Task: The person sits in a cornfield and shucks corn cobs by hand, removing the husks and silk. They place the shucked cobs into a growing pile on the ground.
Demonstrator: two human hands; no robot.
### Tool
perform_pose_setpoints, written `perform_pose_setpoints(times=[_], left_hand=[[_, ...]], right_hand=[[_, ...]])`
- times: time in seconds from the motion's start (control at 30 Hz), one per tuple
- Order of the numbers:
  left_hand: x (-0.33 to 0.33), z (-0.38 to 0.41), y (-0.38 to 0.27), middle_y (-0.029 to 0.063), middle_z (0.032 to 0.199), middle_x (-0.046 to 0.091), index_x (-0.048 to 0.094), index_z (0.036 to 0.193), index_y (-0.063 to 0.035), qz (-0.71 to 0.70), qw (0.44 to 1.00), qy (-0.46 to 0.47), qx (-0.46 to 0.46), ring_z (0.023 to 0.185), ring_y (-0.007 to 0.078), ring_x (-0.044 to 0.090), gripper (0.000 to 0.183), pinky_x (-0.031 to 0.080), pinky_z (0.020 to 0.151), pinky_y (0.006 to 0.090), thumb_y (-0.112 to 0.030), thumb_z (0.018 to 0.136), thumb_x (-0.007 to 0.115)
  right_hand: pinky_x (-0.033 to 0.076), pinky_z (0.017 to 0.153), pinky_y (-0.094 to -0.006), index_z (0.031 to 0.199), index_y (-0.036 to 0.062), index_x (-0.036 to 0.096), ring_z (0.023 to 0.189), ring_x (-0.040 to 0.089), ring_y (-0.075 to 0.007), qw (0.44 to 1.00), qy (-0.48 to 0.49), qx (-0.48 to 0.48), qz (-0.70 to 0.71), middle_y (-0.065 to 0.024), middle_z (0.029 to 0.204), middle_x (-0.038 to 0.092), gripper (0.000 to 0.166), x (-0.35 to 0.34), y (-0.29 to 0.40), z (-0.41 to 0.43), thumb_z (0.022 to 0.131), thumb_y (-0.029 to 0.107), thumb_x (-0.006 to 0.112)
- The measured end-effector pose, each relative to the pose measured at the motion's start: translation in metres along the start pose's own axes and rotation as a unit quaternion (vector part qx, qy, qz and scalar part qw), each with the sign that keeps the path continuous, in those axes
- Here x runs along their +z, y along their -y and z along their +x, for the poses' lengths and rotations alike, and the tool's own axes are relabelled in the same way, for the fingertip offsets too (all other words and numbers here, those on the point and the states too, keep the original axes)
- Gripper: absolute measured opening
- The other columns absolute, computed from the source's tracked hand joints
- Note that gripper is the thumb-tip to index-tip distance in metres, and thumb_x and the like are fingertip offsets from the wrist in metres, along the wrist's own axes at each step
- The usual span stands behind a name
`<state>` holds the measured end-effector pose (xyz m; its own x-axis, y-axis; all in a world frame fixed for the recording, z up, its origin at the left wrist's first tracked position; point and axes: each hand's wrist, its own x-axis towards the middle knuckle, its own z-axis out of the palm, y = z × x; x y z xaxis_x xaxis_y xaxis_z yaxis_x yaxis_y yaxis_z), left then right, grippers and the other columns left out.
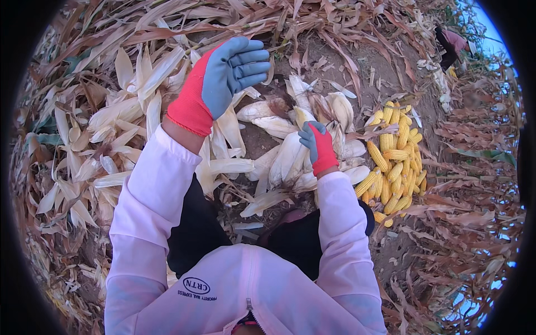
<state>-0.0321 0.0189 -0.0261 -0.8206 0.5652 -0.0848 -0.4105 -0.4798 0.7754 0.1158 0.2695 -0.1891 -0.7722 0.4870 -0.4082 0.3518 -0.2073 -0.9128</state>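
My left hand [236, 73], in a red knit glove with a grey-blue coated palm, is raised over the pile of pale corn husks [125, 113]. Its fingers are straight, the palm faces right, and nothing is in it. In the same kind of glove, my right hand [317, 140] has curled fingers at the upper part of an ear of corn in its husk [289, 161]; whether they grip it cannot be told. More unhusked ears [268, 115] lie around that hand. A heap of bare yellow corn cobs [395, 157] lies to its right.
Dry corn leaves and stalks [176, 25] cover the ground at the top and left. Brown earth [368, 63] shows at the upper right, where another person [452, 44] bends over, well away. Fallen dry leaves [473, 180] spread along the right. My bent legs flank the near ground.
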Motion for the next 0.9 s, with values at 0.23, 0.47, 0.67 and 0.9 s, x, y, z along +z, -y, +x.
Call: perform_pose_setpoints(times=[0.23,0.47,0.67,0.9], left_hand=[[0.008,-0.01,-0.004,0.012,0.109,0.065,0.056,0.121,0.0006,0.01,1.0,-0.028,-0.003,0.097,0.0215,0.065,0.042,0.053,0.089,0.0358,-0.032,0.097,0.045],[0.015,-0.016,0.003,0.0089,0.103,0.066,0.059,0.115,-0.0011,0.012,1.0,-0.009,-0.014,0.092,0.0175,0.066,0.042,0.053,0.084,0.0305,-0.036,0.097,0.044],[0.018,-0.01,0.01,0.0091,0.093,0.065,0.062,0.102,-0.0008,-0.029,0.999,-0.021,-0.029,0.082,0.0187,0.065,0.038,0.052,0.073,0.0295,-0.036,0.092,0.054],[0.01,-0.006,0.014,0.0078,0.101,0.064,0.06,0.11,-0.0021,0.018,0.998,0.006,-0.062,0.09,0.0169,0.064,0.036,0.052,0.081,0.0297,-0.033,0.095,0.052]], right_hand=[[0.051,0.078,-0.0383,0.111,-0.0069,0.055,0.089,0.066,-0.0302,0.883,-0.111,0.05,-0.453,-0.0209,0.093,0.067,0.067,-0.001,-0.139,0.024,0.072,0.044,0.075],[0.049,0.09,-0.0441,0.133,-0.0055,0.034,0.108,0.06,-0.0375,0.769,-0.16,0.092,-0.611,-0.0248,0.117,0.059,0.104,0.049,-0.123,0.007,0.06,0.053,0.08],[0.048,0.091,-0.0409,0.135,-0.0061,0.033,0.108,0.06,-0.0335,0.825,-0.156,0.108,-0.533,-0.0239,0.118,0.059,0.105,0.045,-0.127,0.019,0.06,0.048,0.082],[0.045,0.092,-0.0319,0.133,-0.0042,0.043,0.105,0.058,-0.0211,0.982,0.129,0.054,-0.127,-0.0114,0.12,0.058,0.073,0.041,-0.065,0.018,0.076,0.028,0.076]])
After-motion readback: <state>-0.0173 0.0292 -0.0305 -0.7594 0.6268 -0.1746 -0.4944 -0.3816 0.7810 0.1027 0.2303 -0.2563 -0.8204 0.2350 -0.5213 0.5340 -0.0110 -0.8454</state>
